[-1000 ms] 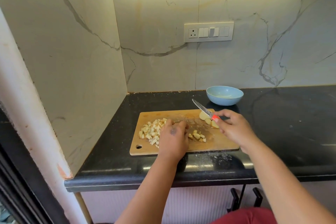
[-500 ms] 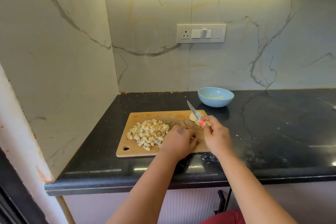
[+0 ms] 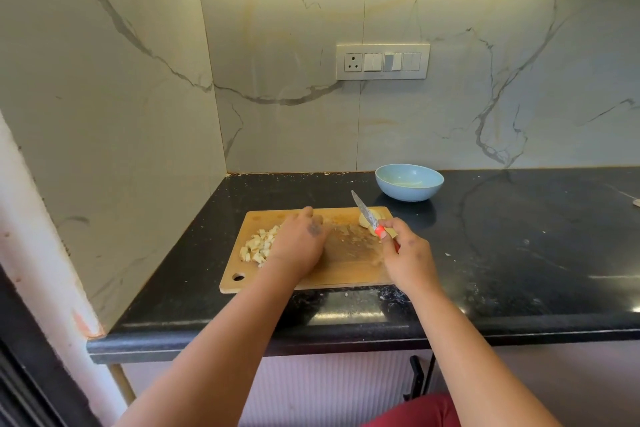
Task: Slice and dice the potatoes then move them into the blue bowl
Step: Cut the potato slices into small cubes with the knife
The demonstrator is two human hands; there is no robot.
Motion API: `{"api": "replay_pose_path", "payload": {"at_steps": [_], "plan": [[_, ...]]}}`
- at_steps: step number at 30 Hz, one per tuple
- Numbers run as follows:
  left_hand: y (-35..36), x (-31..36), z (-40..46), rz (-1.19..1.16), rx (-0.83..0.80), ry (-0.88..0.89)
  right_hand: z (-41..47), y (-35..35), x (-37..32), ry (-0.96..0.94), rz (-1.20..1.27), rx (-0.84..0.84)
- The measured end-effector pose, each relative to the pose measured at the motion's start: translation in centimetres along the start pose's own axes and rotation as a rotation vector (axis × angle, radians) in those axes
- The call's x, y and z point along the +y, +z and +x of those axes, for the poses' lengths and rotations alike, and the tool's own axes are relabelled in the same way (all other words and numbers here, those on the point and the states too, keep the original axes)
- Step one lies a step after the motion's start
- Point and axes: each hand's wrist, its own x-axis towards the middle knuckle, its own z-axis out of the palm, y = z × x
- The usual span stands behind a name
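The left hand (image 3: 300, 243) is lying flat with straight fingers on the diced potato pile (image 3: 258, 247) on the wooden cutting board (image 3: 346, 274). The right hand (image 3: 405, 255) is gripping a red-handled knife (image 3: 367, 215), its blade over the uncut potato pieces (image 3: 372, 218) just beyond this hand. The blue bowl (image 3: 409, 182) is standing further behind the right hand, apart from the board.
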Motion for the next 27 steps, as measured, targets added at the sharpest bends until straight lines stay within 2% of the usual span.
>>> {"api": "replay_pose_path", "payload": {"at_steps": [7,12,15,19,24,27], "plan": [[-1.7,-2.2,0.7,-0.309,0.022,-0.219,0.0,-0.1,-0.2,0.049,0.033,0.033],[-2.1,-1.8,0.8,-0.348,0.134,-0.227,0.1,-0.5,0.1,0.169,0.158,0.198],[-1.7,-0.8,1.3,-0.362,0.078,-0.269,0.3,-0.6,0.1,0.212,0.192,0.246],[-1.0,1.7,2.3,-0.366,-0.007,-0.198,0.5,-0.8,0.3,0.283,0.265,0.339],[0.2,6.0,4.7,-0.487,-0.058,-0.124,1.3,-1.0,1.5,0.425,0.395,0.438],[0.4,8.1,6.4,-0.393,-0.081,-0.055,1.5,-1.1,1.9,0.461,0.427,0.435]]}}
